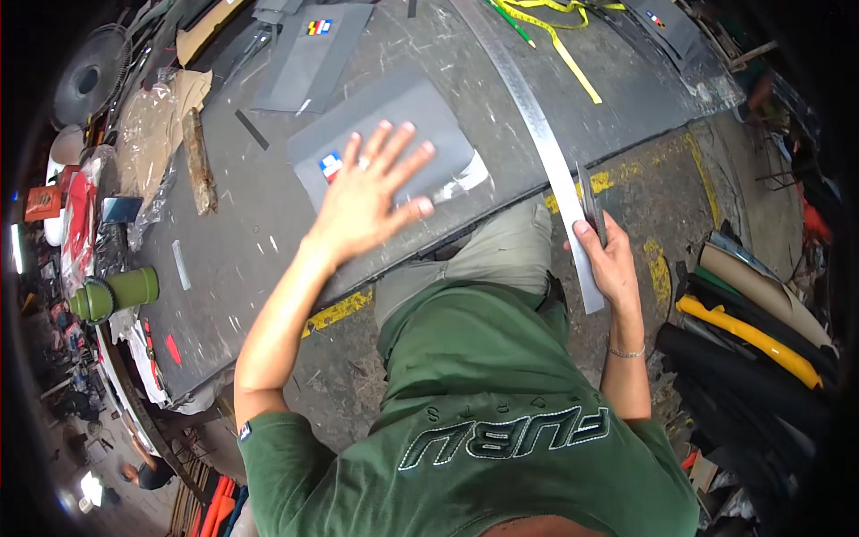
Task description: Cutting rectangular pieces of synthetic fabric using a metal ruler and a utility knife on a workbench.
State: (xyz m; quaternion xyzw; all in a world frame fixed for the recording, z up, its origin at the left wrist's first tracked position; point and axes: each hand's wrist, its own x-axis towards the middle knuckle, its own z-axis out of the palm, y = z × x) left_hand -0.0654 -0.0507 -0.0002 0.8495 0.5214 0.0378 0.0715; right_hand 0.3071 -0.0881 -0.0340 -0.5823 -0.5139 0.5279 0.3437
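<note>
We press our left hand (365, 199), fingers spread wide and flat, on a grey sheet (380, 134) lying near the front edge of the dark counter (242, 224). Our right hand (613, 264) is closed around a small dark piece (591, 208), and beside it a long metal ruler (546, 143) runs across the counter and past its edge. A second grey sheet (313, 55) lies farther back, a green cylinder (116, 294) stands at the left, and rolls (761, 331) are stacked on the floor at right.

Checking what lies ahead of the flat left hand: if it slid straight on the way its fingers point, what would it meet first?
Probably the long metal ruler, past the grey sheet under the left hand; depth unclear.
</note>
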